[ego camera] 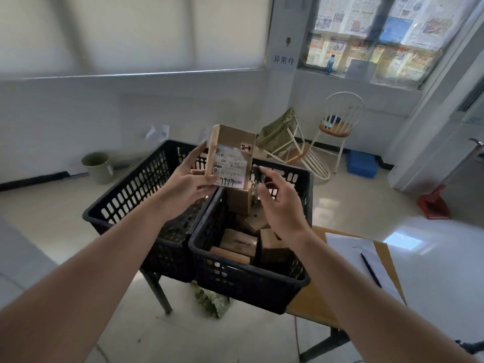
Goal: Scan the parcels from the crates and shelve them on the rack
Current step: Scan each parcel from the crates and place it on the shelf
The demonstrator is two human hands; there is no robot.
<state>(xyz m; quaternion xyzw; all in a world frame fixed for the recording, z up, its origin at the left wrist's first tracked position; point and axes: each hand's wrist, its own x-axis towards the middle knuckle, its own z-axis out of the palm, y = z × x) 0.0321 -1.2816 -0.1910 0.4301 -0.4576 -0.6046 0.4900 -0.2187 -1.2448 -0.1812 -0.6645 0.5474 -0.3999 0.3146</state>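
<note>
My left hand (187, 179) holds a small cardboard parcel (231, 155) upright above the crates, its white shipping label and an orange tag facing me. My right hand (279, 203) hovers just right of the parcel and pinches a small dark object (258, 176) between thumb and fingers; what that object is cannot be made out. Two black plastic crates stand side by side below. The right crate (251, 286) holds several brown cardboard parcels (239, 243). The left crate (131, 189) looks mostly dark inside. The rack is out of sight.
The crates rest on a wooden table (314, 307) with white paper (351, 247) and a black pen (370, 269) at its right. On the floor beyond are a green bucket (98, 166), a tipped chair (293, 150), an upright chair (339, 124), a blue bin (361, 163) and a red dustpan (434, 203).
</note>
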